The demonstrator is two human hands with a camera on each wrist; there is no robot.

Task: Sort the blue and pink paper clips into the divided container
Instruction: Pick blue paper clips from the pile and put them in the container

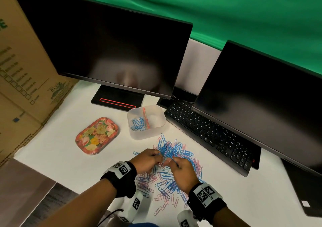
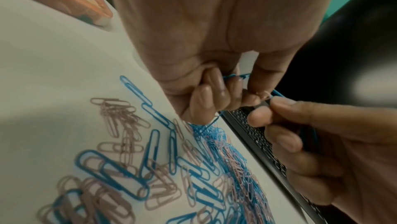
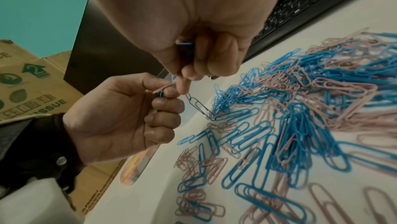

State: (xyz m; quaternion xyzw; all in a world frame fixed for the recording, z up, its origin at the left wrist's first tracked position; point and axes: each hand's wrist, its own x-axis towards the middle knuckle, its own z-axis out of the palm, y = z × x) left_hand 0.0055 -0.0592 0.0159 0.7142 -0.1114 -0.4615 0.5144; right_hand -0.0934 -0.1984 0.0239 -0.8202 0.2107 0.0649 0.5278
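blue and pink wire clips (image 1: 174, 171), thin looped ovals, tangled between pinching fingers (image 2: 217, 88)

**Wrist gear, both arms**

Forearms bare, no sleeves in the head view. Left hand (image 1: 146, 160) and right hand (image 1: 183, 171) bare, no gloves or rings visible.

Left wrist: wide black band (image 1: 122, 183), soft fabric look. White block (image 1: 122, 168) on top carrying black-and-white square markers. A second white marker-printed housing (image 1: 134, 204) hangs under the wrist; a thin black cable (image 1: 111, 213) loops from it.

Right wrist: matching black band (image 1: 210, 207), white block (image 1: 204, 194) with two square markers, another white housing (image 1: 185, 219) below.

Right wrist view: a round silver stud (image 3: 61, 160) on the left band.
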